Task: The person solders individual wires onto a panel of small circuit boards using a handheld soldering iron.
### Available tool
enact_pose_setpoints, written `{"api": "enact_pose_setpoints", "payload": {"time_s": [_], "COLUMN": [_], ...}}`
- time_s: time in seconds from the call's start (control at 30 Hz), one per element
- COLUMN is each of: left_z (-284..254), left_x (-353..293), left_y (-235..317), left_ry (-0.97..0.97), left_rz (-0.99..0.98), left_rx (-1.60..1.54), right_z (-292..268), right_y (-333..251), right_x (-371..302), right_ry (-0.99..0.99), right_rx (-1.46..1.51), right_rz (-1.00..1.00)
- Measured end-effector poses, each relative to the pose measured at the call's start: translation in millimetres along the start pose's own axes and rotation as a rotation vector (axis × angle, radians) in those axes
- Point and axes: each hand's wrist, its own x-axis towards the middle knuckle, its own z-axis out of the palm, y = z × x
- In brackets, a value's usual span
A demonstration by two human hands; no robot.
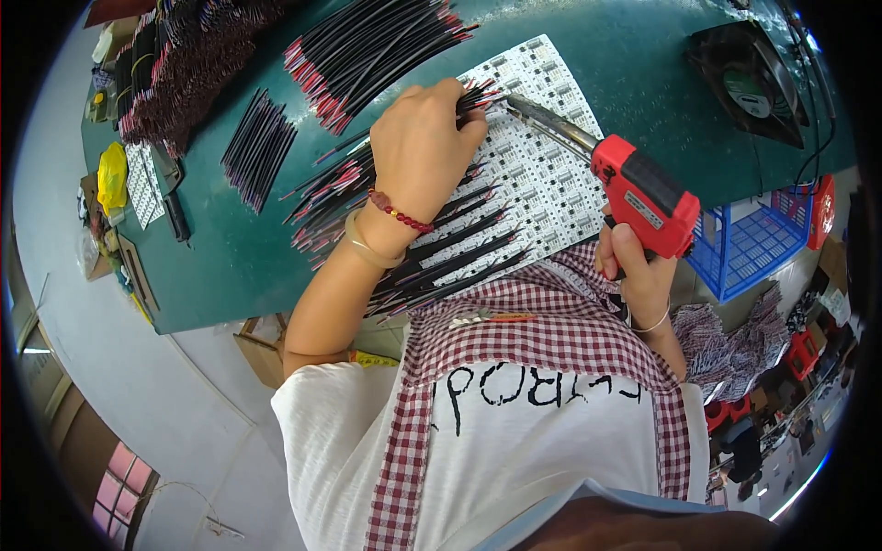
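My left hand (424, 130) is closed on a black wire bundle with red ends (478, 95), over the white circuit board panel (560, 138). My right hand (634, 266) grips a red and black soldering gun (648, 197) by its handle. The gun's tip points left and lies close to the wire ends in my left fingers; whether they touch, I cannot tell. Rows of black wires (469, 253) lie across the near left part of the panel. More loose black wires with red ends (344, 188) spread out beneath my left forearm.
A large wire pile (377, 50) and a smaller one (259, 147) lie on the green table (634, 55). A black fan-like device (749, 87) stands at the far right. Below the right edge is a blue plastic basket (749, 243). A yellow bag (112, 179) sits left.
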Motion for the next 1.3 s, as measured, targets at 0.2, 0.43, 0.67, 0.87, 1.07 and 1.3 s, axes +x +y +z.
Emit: {"api": "enact_pose_setpoints", "payload": {"time_s": [0.2, 0.43, 0.67, 0.87, 1.07, 1.3], "left_z": [-0.3, -0.4, -9.5, -66.7, -29.0, -4.8], "left_x": [0.1, 0.4, -0.9, -3.9, -12.9, -12.6], "left_y": [0.9, 1.1, 1.1, 17.7, 10.1, 5.9], "left_ry": [0.001, 0.008, 0.007, 0.359, -0.065, -0.129], "left_rz": [0.000, 0.009, 0.064, 0.041, -0.076, -0.075], "left_rx": [-0.001, -0.004, -0.053, -0.265, -0.375, -0.139], "right_z": [2.2, -0.3, -3.6, -13.9, -14.3, -10.7], "right_y": [-0.4, 3.1, -2.2, -9.4, -0.8, 5.0], "right_x": [-1.6, -3.1, -5.7, -8.5, -10.9, -10.3], "right_ry": [0.001, -0.014, -0.039, 0.036, -0.006, -0.029], "right_rx": [-0.047, -0.046, -0.009, 0.110, -0.016, 0.064], "right_rz": [-0.018, -0.130, -0.139, -0.226, -0.147, -0.062]}}
